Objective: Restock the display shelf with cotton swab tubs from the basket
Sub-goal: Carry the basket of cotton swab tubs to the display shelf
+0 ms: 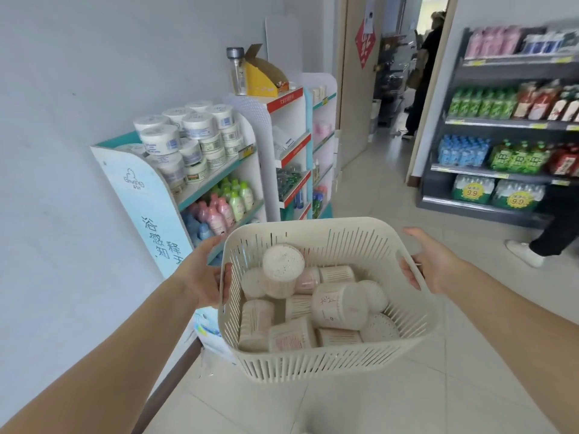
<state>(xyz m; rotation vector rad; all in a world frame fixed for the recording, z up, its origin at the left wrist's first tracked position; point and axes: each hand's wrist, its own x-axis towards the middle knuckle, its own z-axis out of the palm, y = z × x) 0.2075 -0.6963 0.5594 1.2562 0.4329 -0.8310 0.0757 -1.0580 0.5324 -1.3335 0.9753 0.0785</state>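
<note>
Cream basket (329, 368): we carry it by both rims.
Left hand (200, 277): gripping its left rim.
Right hand (435, 264): gripping its right rim.
Tubs (340, 305): heaped inside the basket.
Shelf (138, 189): beyond its left side.

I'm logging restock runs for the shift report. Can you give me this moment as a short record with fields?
place: shop aisle, tiled floor
basket: cream, slotted, carried above the floor
contents: cotton swab tubs, loosely heaped, most on their sides
left hand: grips the basket's left rim
right hand: fingers curl through the right handle
display shelf: ahead on the left; top tier holds white tubs, the tier below holds bottles
stage: no tub in hand yet
</note>
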